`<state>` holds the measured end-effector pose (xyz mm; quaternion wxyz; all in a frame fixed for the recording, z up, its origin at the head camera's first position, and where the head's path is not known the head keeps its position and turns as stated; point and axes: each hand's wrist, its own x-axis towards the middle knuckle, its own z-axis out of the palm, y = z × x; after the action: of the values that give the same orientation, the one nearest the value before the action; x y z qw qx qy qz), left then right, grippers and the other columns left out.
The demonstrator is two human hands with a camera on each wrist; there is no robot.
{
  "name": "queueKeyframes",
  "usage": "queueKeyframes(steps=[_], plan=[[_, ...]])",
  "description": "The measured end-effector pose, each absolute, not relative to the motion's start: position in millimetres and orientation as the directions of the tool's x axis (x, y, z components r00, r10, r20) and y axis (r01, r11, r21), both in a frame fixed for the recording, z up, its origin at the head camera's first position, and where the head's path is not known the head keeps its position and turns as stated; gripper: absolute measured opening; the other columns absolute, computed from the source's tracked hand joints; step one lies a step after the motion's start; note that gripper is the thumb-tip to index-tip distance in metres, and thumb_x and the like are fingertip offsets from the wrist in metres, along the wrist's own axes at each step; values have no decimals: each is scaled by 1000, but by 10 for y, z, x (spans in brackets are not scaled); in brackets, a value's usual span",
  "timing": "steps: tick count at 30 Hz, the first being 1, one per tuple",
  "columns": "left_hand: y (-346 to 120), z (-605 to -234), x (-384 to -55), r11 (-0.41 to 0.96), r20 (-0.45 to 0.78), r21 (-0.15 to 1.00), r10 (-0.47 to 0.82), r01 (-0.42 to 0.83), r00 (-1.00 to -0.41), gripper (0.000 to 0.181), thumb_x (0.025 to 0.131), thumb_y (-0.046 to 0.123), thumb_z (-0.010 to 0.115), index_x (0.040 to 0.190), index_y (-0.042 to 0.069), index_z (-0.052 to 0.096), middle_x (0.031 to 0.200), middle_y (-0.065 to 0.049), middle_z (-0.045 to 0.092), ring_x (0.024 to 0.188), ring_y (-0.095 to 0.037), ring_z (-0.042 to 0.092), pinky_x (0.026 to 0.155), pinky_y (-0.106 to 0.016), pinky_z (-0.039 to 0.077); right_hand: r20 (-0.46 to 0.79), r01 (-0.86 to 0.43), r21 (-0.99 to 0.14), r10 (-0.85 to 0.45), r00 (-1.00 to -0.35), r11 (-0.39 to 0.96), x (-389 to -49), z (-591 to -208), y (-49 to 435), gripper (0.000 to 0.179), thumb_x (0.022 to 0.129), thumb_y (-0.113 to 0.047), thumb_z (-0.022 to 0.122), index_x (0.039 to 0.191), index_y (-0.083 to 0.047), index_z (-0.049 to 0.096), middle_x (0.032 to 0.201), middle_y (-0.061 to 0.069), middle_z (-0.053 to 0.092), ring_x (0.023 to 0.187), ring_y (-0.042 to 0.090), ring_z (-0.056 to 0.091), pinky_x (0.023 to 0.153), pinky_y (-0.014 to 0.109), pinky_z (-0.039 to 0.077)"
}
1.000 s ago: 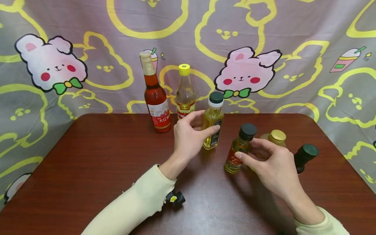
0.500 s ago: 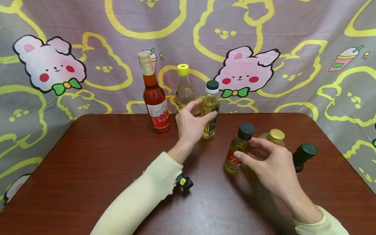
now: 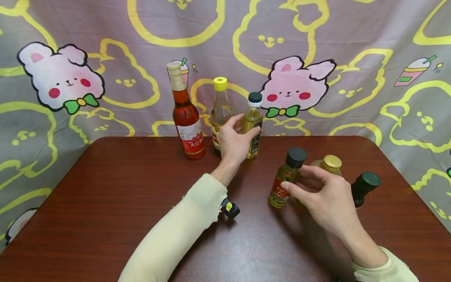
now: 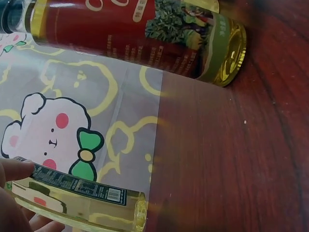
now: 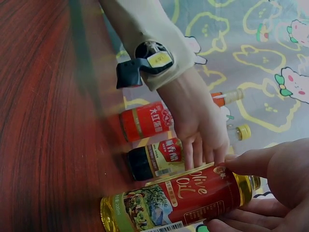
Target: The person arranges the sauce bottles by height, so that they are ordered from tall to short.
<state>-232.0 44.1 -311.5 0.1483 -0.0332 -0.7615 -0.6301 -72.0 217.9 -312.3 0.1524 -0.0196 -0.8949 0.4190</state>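
My left hand (image 3: 235, 141) grips a square clear bottle of pale yellow oil (image 3: 252, 117) with a dark green cap, thumb across its dark label. The bottle is upright near the table's back edge; whether its base touches the wood I cannot tell. Close on its left is a yellow-capped bottle (image 3: 221, 105), partly behind the hand. My right hand (image 3: 329, 197) holds an olive oil bottle (image 3: 279, 192) with a red label and black cap, nearer to me. In the right wrist view the olive oil label (image 5: 193, 197) reads clearly.
A tall bottle of red liquid (image 3: 186, 117) stands at the back left of the brown table (image 3: 134, 188). Partly hidden behind my right hand are a gold-capped bottle (image 3: 332, 163) and a dark bottle with a green cap (image 3: 366, 185). A patterned curtain (image 3: 116, 98) hangs behind.
My left hand has carried the square oil bottle away from me toward the back of the table, beside the yellow-capped bottle. The right hand and olive oil bottle have stayed put.
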Motion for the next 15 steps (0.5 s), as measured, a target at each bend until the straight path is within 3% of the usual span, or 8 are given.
queueKeyframes(steps=[15], plan=[[626,-3188,-2446,232,290,942,-194,244,-937,49,88,18,88,134,9,71,126,-13,78,118,-26,75,103,-41,60,231,-69,-755,165,-959,652,-720,-3105,2189,56,88,-37,89,130,-5,73,123,19,77,109,34,79,74,12,60]])
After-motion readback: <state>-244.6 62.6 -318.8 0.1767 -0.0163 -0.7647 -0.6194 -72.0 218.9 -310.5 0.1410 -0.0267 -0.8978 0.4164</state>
